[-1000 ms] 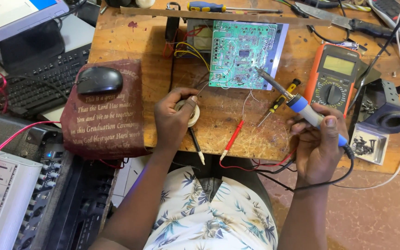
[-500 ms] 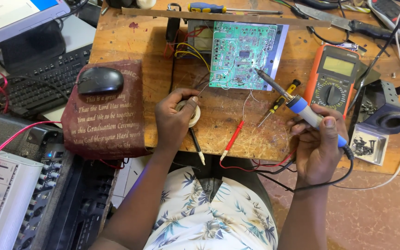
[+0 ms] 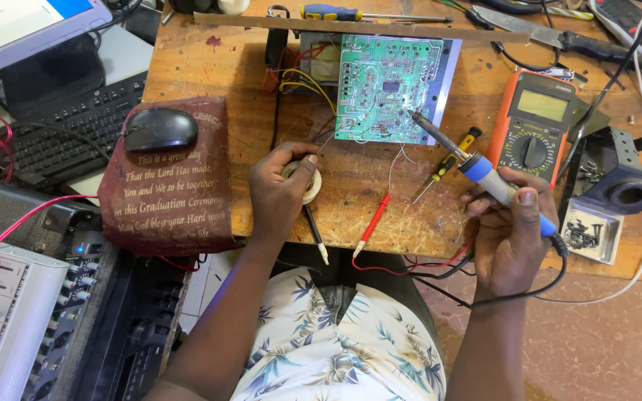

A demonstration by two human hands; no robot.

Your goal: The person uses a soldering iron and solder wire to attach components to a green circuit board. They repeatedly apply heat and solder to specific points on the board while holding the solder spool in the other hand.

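Observation:
My right hand (image 3: 510,230) grips a blue-handled soldering iron (image 3: 477,169), its metal tip resting at the lower right edge of a green circuit board (image 3: 388,85) on the wooden bench. My left hand (image 3: 280,189) is closed over a small spool of solder wire (image 3: 310,182), and a thin strand runs from it up toward the board. A red test probe (image 3: 373,223) and a black test probe (image 3: 315,234) lie on the bench between my hands.
An orange multimeter (image 3: 533,126) sits right of the board. A black mouse (image 3: 160,130) rests on a maroon cloth (image 3: 169,189) at left, beside a keyboard (image 3: 68,134). A small screwdriver (image 3: 447,163), a grey metal bracket (image 3: 629,174) and other tools lie around.
The soldering iron tip has crept slightly closer to the board's edge. My left hand stays on the solder spool.

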